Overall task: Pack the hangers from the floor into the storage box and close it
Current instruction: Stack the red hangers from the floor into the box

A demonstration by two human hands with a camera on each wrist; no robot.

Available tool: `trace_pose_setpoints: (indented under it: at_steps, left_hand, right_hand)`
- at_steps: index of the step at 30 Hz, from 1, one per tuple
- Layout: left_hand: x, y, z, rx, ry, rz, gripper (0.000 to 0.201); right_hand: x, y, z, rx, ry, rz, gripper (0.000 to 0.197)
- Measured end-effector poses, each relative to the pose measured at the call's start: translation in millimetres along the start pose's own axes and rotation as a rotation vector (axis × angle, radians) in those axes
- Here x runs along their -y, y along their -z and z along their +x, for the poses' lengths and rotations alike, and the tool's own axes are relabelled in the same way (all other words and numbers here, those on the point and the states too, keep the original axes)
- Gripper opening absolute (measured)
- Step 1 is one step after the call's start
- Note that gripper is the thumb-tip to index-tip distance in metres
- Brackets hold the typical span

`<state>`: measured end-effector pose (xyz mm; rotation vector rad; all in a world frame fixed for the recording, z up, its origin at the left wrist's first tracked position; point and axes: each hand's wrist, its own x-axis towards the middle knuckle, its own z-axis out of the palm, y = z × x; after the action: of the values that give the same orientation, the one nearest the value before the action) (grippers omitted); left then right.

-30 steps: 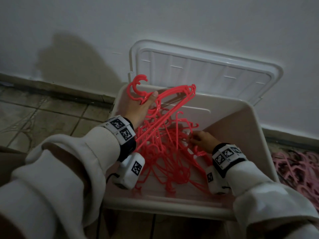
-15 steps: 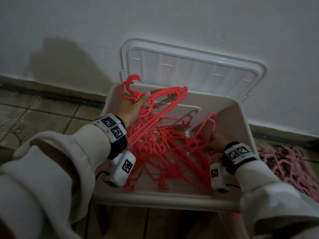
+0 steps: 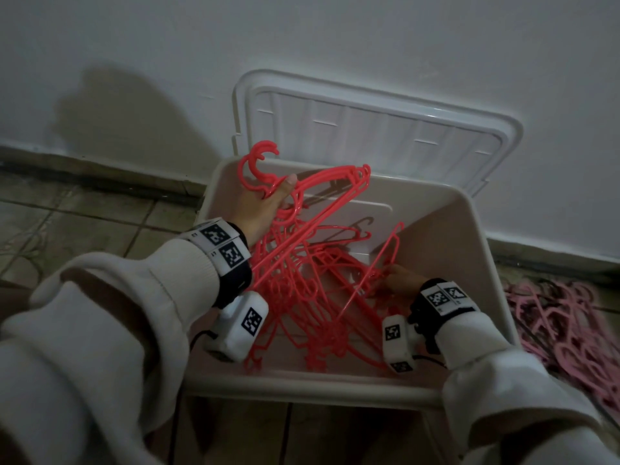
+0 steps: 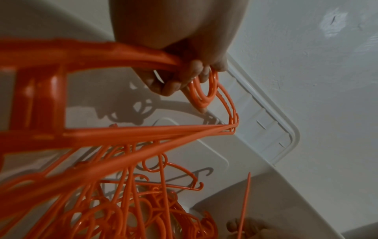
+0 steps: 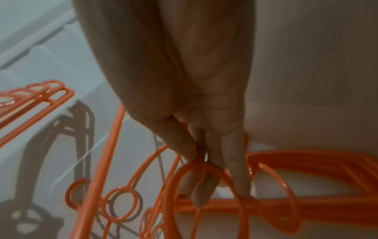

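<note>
tangled coral-red plastic hangers (image 3: 302,280)

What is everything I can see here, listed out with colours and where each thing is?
red hangers: too tangled to count, red, in the storage box, some lifted above the rim
storage box: one, white, open, on the floor by the wall
lid: one, white, upright against the wall behind the box
pink hangers: a heap, pink, on the floor right of the box
floor: tiled, brownish
wall: white
left hand: grips a bunch of red hangers near their hooks
right hand: low in the box, fingers among the hangers; its grip is unclear
</note>
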<state>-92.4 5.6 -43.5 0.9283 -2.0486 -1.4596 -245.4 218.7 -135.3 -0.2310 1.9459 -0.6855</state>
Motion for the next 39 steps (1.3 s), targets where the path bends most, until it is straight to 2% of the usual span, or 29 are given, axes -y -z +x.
trace_pose_setpoints:
  at_steps: [3,6,11,15,19,26,31,33,35,36,39]
  left_hand:
    - [-1.6,-0.4,-1.8,0.017,0.019,-0.010,0.030]
    - [-3.5,-0.1,-3.4,0.015,0.038,-0.001,0.032]
    - [-3.5,-0.7,-3.9,0.036,0.058,-0.010,0.031]
    - [-11.5,-0.1,-9.1,0.019,0.053,-0.010,0.025]
    - [-19.1,2.5,-16.1,0.018,0.002,0.055,0.026]
    - [-32.8,6.6,-25.5,0.074,-0.041,0.052,0.024]
    - [-21.6,-3.0,-21.0,0.183,0.053,0.028,0.020]
    - [-17.5,-4.6,-19.2,0.214,0.081,0.051,0.024]
    - [-14.0,-6.7,-17.5,0.217,0.094,0.068,0.026]
    - [-12.5,-7.3,-16.5,0.213,0.094,0.074,0.020]
    - [-11.2,-7.5,-16.2,0.208,0.088,0.084,0.013]
  right_hand:
    - [-1.5,-1.8,-3.3,-0.006,0.023,0.045,0.024]
    - [-3.5,2.3,-1.1,-0.088,0.049,0.007,0.029]
    - [2.3,14.3,-2.1,-0.177,0.092,-0.211,0.033]
    - [1.0,18.0,-2.5,-0.118,0.064,-0.261,0.033]
    - [5.9,17.4,-16.2,-0.136,0.068,-0.094,0.036]
    - [8.2,26.4,-25.1,-0.130,0.205,0.553,0.033]
    - [11.2,27.5,-39.0,-0.068,0.262,0.732,0.032]
    - [12.7,25.3,-43.9,-0.032,0.269,0.804,0.033]
    - [11.6,22.5,-46.5,0.007,0.268,0.818,0.033]
    - [11.1,20.2,-47.6,0.021,0.257,0.764,0.032]
    - [6.0,11.5,-45.5,0.067,0.205,0.479,0.031]
